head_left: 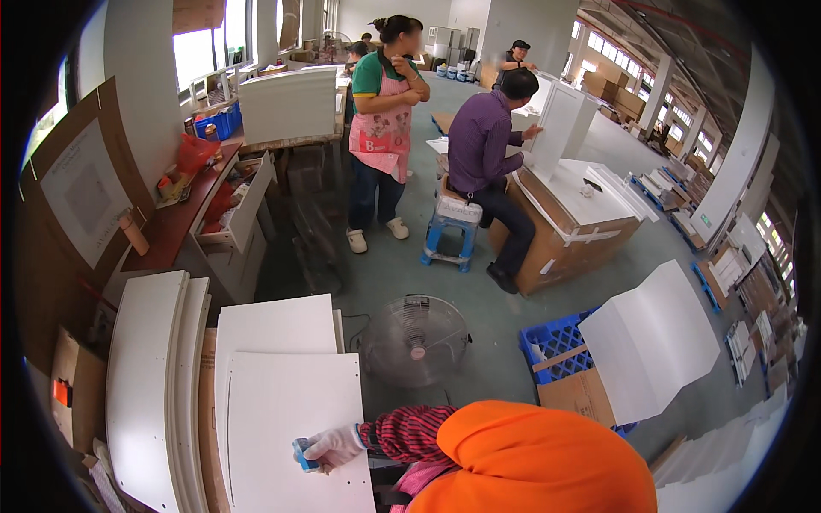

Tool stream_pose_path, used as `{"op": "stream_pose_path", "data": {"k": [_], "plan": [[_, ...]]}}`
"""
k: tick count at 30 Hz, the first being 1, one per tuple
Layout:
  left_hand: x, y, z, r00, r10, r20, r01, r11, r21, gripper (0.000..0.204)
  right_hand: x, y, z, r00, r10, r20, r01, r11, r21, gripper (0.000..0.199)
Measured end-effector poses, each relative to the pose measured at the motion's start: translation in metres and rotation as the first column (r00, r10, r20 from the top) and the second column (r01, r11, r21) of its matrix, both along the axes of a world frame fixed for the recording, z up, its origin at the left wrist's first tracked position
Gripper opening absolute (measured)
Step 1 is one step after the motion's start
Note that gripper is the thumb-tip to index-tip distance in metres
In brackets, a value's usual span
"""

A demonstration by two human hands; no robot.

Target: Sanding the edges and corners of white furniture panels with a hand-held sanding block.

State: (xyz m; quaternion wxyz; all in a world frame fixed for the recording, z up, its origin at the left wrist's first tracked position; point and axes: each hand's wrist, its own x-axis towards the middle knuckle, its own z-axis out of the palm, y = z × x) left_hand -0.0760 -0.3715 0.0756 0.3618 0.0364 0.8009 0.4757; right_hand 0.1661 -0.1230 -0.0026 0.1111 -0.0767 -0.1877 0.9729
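Head: fingers point(320, 448) grip block point(301, 453); apron point(385, 128) lettered.

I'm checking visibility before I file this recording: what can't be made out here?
All in the head view:
Left hand: out of sight, so its grip is unknown.
Blue block: partly covered by the right hand; its underside is hidden.
Top panel: near end cut off by the lower edge.
Panel beneath: mostly covered by the top panel.
Fan: blades too blurred to count.
Dark item beyond: too small to identify.
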Motion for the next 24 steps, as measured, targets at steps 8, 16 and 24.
{"op": "stream_pose_path", "data": {"k": [8,16,24], "plan": [[0.000,-0.001,-0.002,1.000,-0.001,-0.027,0.000,1.000,-0.008,0.050,0.001,0.001,0.000,1.000,-0.003,-0.009,0.003,1.000,0.024,0.026],[-0.001,0.002,-0.003,0.998,0.000,-0.064,-0.001,1.000,-0.014,0.050,0.001,0.002,0.002,1.000,-0.010,0.014,0.010,1.000,0.016,0.026],[-0.009,-0.007,-0.013,0.990,0.002,-0.142,-0.009,0.999,-0.047,0.049,-0.003,-0.006,0.002,0.999,-0.032,0.016,0.032,0.999,0.014,0.020]]}}
